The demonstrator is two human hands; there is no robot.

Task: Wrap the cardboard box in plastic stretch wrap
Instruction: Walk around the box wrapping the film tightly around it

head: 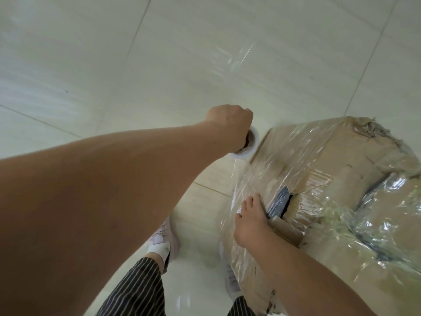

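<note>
Just beside left hand (pixel 230 126) gripping wrap roll (pixel 254 145): cardboard box (pixel 341 156).

The cardboard box (pixel 330 174) sits on the right, worn and torn at its far corner, already sheathed in wrinkled clear film (pixel 239 179). Its top flaps gape over something dark, perhaps books. The stretch wrap roll (pixel 250 145) hangs just left of its far-left corner, film running down to the box.

box (pixel 337 156): brown cardboard, rough, torn
wrap (pixel 373 229): clear plastic, shiny, wrinkly
floor (pixel 91 53): smooth, shiny tiles
trousers (pixel 136 290): striped cloth
</note>
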